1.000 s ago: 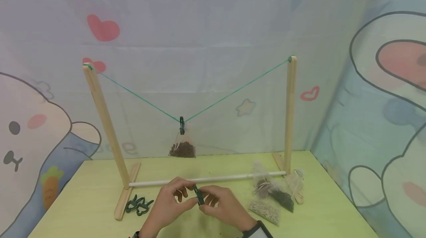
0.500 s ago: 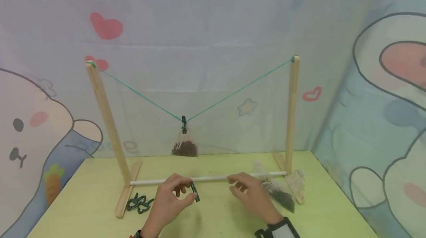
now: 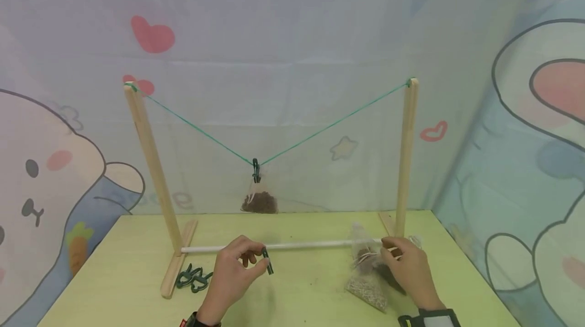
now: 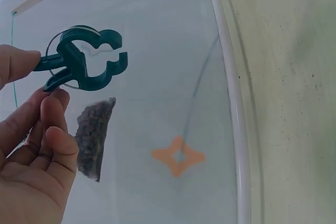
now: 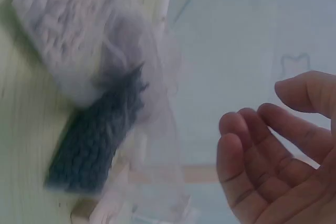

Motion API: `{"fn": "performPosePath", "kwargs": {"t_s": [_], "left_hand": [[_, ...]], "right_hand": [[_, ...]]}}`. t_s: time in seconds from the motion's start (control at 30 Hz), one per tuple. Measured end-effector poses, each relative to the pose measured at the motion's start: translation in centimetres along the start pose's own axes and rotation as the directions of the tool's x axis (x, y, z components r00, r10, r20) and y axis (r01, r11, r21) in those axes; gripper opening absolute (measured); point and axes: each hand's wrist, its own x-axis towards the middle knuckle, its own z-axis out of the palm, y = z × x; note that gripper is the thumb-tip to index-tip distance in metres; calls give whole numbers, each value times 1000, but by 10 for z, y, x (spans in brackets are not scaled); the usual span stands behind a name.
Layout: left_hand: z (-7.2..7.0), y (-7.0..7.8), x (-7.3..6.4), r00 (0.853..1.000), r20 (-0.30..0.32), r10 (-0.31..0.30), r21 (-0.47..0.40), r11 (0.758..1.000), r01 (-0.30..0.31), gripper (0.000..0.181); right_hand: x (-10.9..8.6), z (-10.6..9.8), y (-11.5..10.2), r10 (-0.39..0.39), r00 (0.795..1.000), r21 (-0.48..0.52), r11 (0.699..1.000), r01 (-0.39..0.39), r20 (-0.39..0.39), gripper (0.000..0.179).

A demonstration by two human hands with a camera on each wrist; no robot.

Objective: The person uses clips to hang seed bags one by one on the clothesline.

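Note:
My left hand [image 3: 233, 276] pinches a green plastic spring clip [image 4: 79, 66] by its handles between thumb and index finger; its round jaws point away from the hand. My right hand [image 3: 409, 268] is over the mesh drawstring bags at the right. In the right wrist view its fingers are loosely bent, thumb apart, with nothing between them. A bag with pale filling [image 3: 367, 291] lies at the front, one with brown filling [image 3: 364, 263] behind it, and one with black filling [image 5: 94, 140] is partly under the hand in the head view. Another bag [image 3: 415, 240] is mostly hidden.
A wooden frame with two posts [image 3: 155, 174] and a white crossbar [image 3: 311, 246] stands on the yellow table [image 3: 292, 306]. From its sagging green cord [image 3: 329, 126], a clip [image 3: 256, 170] holds a brown-filled bag [image 3: 259, 202]. More green clips [image 3: 194, 279] lie at the left.
My right hand has let go of the clip, which both hands were touching, and has moved right to over the bags. The left hand has kept the clip in nearly the same place.

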Motion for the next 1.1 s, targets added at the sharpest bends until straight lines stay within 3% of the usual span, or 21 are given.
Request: {"fn": "performPosePath", "kwargs": {"t_s": [0.2,0.5,0.87,1.1], "left_hand": [[0,-1,0,1000,-2,-3,-6,1000,3,16],[-1,-2,-1,1000,-1,0,-6,1000,0,16],[2,-2,-1,1000,0,3,-11,1000,-3,17],[1,-1,-1,1000,-2,-9,-2,1000,9,18]], "right_hand": [[2,-12,22,160,986,-67,985,-157,37,32],[4,-12,39,325,944,-114,937,-329,-54,40],[4,-10,59,423,903,-86,905,-417,74,50],[4,-6,62,417,903,-43,909,-414,107,49]]}}
